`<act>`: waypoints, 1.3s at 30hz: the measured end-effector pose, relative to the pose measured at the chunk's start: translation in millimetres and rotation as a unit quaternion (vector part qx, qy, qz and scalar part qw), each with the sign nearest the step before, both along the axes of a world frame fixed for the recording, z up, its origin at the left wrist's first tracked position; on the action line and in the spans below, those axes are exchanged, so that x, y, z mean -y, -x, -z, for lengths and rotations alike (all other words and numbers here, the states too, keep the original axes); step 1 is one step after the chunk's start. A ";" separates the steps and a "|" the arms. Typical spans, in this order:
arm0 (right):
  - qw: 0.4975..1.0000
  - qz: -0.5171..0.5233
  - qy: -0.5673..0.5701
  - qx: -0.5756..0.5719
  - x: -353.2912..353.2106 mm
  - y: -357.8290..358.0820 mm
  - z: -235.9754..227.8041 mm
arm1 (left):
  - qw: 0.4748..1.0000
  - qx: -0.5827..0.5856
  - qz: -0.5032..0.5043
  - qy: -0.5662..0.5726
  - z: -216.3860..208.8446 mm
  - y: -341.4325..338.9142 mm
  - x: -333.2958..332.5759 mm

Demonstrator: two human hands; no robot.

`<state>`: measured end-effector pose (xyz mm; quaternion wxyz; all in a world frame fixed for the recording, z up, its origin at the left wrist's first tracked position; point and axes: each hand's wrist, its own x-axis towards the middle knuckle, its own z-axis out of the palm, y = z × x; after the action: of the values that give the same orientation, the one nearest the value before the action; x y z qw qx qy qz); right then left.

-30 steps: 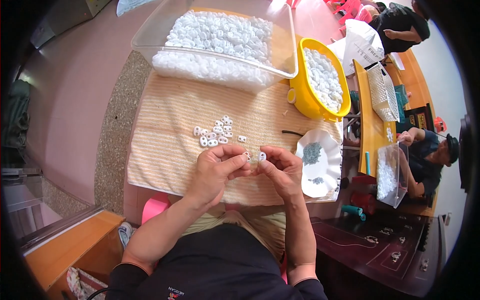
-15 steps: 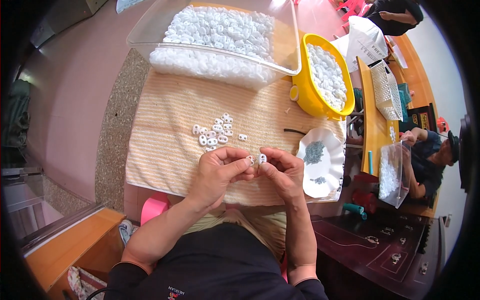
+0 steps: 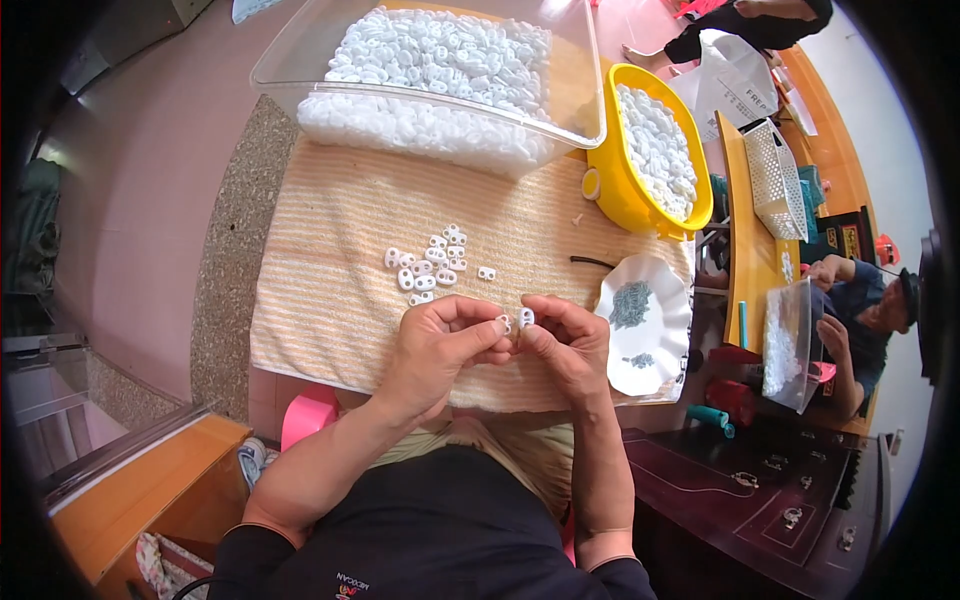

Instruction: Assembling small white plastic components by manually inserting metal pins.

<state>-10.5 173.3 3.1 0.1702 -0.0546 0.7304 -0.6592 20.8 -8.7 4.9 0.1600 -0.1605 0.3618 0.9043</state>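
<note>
Above the near part of a striped towel, my left hand [image 3: 440,345] pinches a small white plastic piece [image 3: 505,322] at its fingertips. Close beside it, my right hand [image 3: 565,350] holds another white two-holed plastic piece [image 3: 527,317] between thumb and fingers. The two pieces are nearly together; whether they touch I cannot tell. Just beyond my hands lies a loose cluster of white two-holed plastic pieces [image 3: 436,266], with a single one [image 3: 486,273] to its right. A white scalloped plate [image 3: 660,300] next to my right hand bears two heaps of tiny grey parts [image 3: 630,304].
A clear bin [image 3: 570,60] of white pieces stands at the towel's far edge. Right of it is a yellow tub [image 3: 620,180] of more. A black stick-like thing [image 3: 592,262] lies by the plate. A co-worker [image 3: 865,330] sits at the right behind a clear box [image 3: 790,345].
My hands keep almost the same hold and place. At the right, the co-worker's hand has shifted near the clear box. The person at the top right has moved, and a leg now shows.
</note>
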 end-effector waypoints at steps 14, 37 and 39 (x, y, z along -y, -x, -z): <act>0.999 0.009 -0.036 -0.011 -1.2 0.1 3.4 | 1.000 0.006 0.003 0.002 -0.2 -0.6 -0.6; 0.997 -0.047 -0.049 -0.048 -1.4 0.0 -1.3 | 1.000 -0.009 0.011 0.001 0.6 -2.3 -3.1; 0.997 -0.047 -0.043 -0.044 -0.4 -0.1 -3.1 | 1.000 -0.011 0.012 0.000 1.3 -2.2 -3.5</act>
<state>-10.4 173.8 6.1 0.1710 -0.1100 0.7613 -0.6157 23.1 -5.2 3.7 0.1670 -0.1463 0.3655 0.9040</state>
